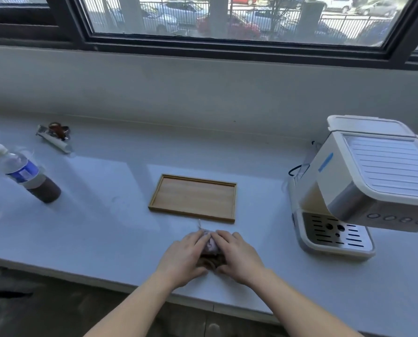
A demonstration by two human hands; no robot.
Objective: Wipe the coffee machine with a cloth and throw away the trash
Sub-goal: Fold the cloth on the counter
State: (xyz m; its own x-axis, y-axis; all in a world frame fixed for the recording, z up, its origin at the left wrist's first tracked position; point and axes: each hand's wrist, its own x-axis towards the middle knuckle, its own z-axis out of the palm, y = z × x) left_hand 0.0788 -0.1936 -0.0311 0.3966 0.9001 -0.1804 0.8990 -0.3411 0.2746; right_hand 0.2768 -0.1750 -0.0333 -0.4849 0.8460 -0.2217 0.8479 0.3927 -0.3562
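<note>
Both my hands were down on the white surface [105,227], close together near its front edge, gathered around a small bunched cloth [210,244]. My left hand [184,255] cupped the cloth from the left, fingers curled over its top, and my right hand [237,255] pressed in from the right the same way, so the two sets of fingertips nearly met over it. The cloth showed pale lilac at the top and a darker brown patch lower down between my thumbs; a thin strand stuck up from its far end. It rested on the surface, gripped by both hands.

Just beyond the cloth lay a shallow wooden tray [193,216], flat and with nothing in it. The coffee machine [363,188] stood well off to my right, cream and silver, its slotted drip plate facing me and a dark cord trailing behind it. Far to my left a plastic bottle [23,173] with a blue label and brown liquid at the bottom stood on the surface, and behind it, near the wall, sat a small heap of trash [54,136]: crumpled wrappers and something dark brown. A window [227,18] ran along the wall above
</note>
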